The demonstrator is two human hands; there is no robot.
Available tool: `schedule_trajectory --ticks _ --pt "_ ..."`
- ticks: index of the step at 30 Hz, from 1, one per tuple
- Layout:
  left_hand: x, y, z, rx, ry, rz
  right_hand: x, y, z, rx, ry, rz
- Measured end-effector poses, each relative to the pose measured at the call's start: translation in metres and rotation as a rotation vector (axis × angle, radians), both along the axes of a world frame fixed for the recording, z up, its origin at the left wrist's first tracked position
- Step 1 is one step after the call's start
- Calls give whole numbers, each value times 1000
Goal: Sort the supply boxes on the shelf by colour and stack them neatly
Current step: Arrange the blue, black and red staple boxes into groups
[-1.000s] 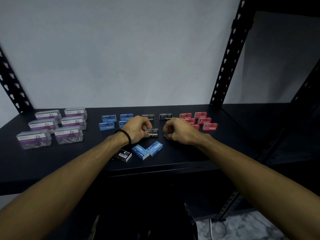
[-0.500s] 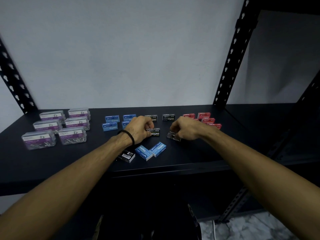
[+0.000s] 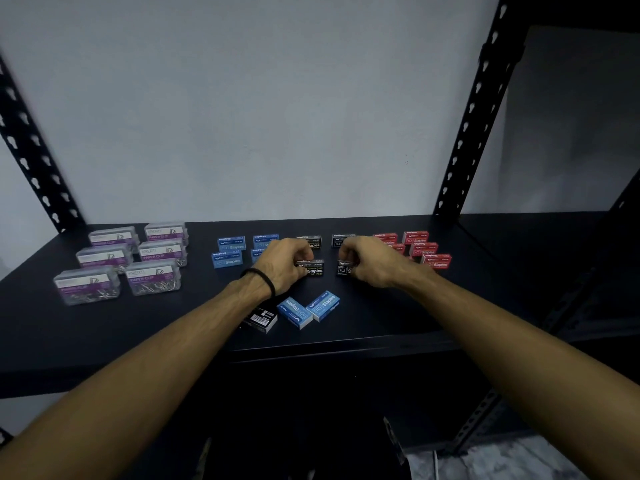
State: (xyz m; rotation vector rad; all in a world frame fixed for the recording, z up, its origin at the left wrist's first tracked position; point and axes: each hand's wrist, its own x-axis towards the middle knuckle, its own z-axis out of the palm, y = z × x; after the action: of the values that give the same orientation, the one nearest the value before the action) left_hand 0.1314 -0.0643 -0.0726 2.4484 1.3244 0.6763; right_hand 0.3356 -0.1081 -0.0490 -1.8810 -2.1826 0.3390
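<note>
Front edge of shelf [image 3: 398, 344]: 3 loose boxes lying skewed, not yet sorted – 1 black box barcode-up [image 3: 261, 320], half under the left forearm, and 2 blue boxes [image 3: 294, 311] [image 3: 323, 304] touching in a V. Risk here: they sit near the lip, so a forearm dragging back could prob sweep the barcode one off the shelf

Mid shelf: left hand [image 3: 282, 263] w/ a black wrist band, fingers curled and closed on a black Staples box [image 3: 313, 268]; right hand [image 3: 369, 259] fingers pinched round another black box [image 3: 344, 268], both boxes seem to rest on the shelf, just apart. Risk: these are small, light cartons – pushing 2 at once could skew them or nudge the neighbours behind. The right knuckles sit v close to the red group, easy to knock a stack out of line. Dark boxes on a dark shelf in dim light, so edges are hard to judge when squaring up

Far row, left to right: 6 clear paper clip boxes [image 3: 152, 277] in 2 columns of 3; blue group [image 3: 227, 259], 4 seen, one partly behind the left hand; 2 black boxes at the back [image 3: 310, 240] [image 3: 341, 239]; red group [image 3: 436, 261], 5 clear plus maybe 1 more hidden by the right hand, can't tell exact

Totals visible: black 5, blue 6, red 5+, clear 6
</note>
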Motion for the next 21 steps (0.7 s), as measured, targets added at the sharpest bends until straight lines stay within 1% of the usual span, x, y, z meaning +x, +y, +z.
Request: schedule_trajectory --ticks 4,13,21 --pt "2 4 1 57 70 13 -3 6 -3 75 -35 -23" --pt "17 9 3 123 164 37 -8 19 -5 147 -176 -2" --pt "25 15 4 156 209 53 -6 26 -5 180 -191 -11"
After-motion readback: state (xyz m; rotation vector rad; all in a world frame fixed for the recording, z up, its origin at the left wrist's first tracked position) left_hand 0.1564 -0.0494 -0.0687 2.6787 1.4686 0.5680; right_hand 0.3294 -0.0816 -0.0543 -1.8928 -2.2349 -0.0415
